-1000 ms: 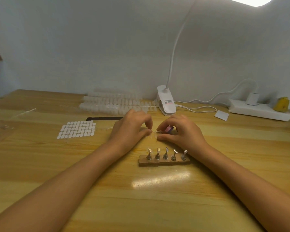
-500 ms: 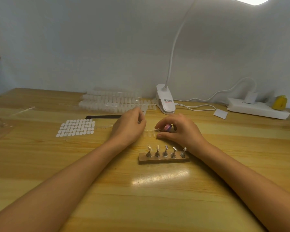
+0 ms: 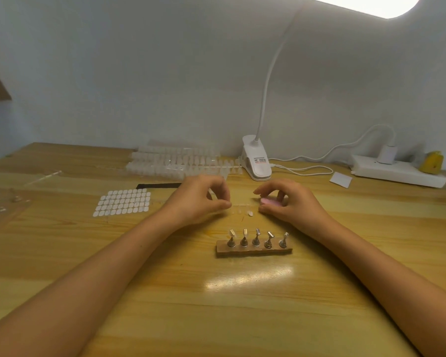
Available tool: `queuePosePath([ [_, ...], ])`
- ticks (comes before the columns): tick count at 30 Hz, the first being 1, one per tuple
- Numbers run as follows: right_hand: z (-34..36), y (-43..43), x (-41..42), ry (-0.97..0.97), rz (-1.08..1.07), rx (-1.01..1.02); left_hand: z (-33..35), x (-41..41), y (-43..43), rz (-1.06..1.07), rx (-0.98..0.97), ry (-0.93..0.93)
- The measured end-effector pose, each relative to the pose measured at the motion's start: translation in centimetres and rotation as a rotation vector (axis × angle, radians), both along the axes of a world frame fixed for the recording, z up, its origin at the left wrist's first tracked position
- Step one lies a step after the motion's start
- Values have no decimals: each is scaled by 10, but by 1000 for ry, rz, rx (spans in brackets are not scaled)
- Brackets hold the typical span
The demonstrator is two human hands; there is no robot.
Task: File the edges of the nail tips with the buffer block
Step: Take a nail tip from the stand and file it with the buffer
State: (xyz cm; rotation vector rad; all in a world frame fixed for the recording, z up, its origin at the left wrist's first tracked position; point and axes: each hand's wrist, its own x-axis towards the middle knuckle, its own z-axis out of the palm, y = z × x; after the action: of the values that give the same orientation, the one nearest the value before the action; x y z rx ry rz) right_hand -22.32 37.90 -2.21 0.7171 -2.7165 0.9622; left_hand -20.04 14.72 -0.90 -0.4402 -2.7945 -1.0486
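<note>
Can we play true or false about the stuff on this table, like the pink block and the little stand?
1. The right hand holds a pink block. True.
2. The stand has three pegs. False: it has five.
3. The lamp clip is black. False: it is white.
4. The sticker sheet lies left of the stand. True.
5. The block touches the stand. False: they are apart, with bare table between them.
</note>
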Motion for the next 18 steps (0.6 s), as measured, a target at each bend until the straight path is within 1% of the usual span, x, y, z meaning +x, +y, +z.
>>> queuePosePath([
  [1, 1, 3, -1, -31, -4, -41, -1, 1, 0, -14, -47, 0],
  [3, 2, 7, -3, -77, 0, -84, -5, 1, -1, -23, -70, 20],
  [7, 6, 12, -4, -146, 34, -101, -13, 6, -2, 33, -5, 119],
  [9, 7, 12, -1, -124, 72, -144, -15, 11, 2, 55, 36, 177],
  [11, 9, 8, 3, -90, 116, -212, -13, 15, 8, 54, 136, 191],
  [14, 11, -4, 8, -70, 191, -213, -9, 19, 14, 32, 380, 93],
  [16, 11, -12, 11, -116, 221, -238, -8, 21, 18, 8, 431, 80],
  [18, 9, -17, 13, -222, 242, -335, -9, 21, 17, -17, 426, 101],
])
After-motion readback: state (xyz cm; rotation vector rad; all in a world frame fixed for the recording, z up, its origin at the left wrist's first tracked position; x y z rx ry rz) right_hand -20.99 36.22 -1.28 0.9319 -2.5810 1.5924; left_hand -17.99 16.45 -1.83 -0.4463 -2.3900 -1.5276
